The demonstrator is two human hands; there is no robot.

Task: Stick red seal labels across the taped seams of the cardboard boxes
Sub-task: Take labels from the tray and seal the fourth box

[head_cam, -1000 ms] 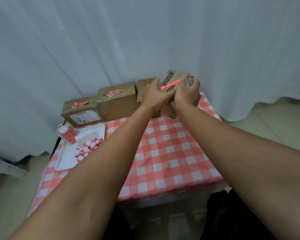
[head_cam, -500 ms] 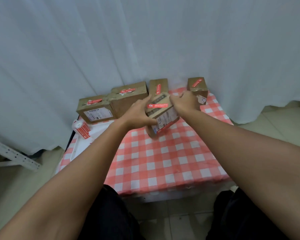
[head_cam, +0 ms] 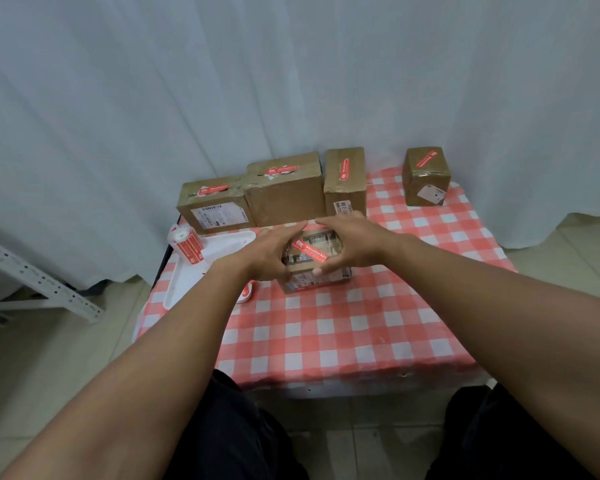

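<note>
A small cardboard box bearing a red seal label across its taped top sits on the red-and-white checked tablecloth, framed by a person's two hands. The left hand curls round the box's left side, fingers arched over the far edge; the right hand cups its right side, thumb pressed on the near top edge and fingers reaching over the back until the fingertips of both hands almost meet. Just left of the held box lies a white tray, partly hidden by the left forearm, with a roll of red labels standing at its far corner. Beyond the held box, three larger sealed boxes stand in a row against the white curtain: a low one behind the tray, a taller one and a narrow upright one directly behind the hands. A fifth labelled box stands apart, far right of the held box.
</note>
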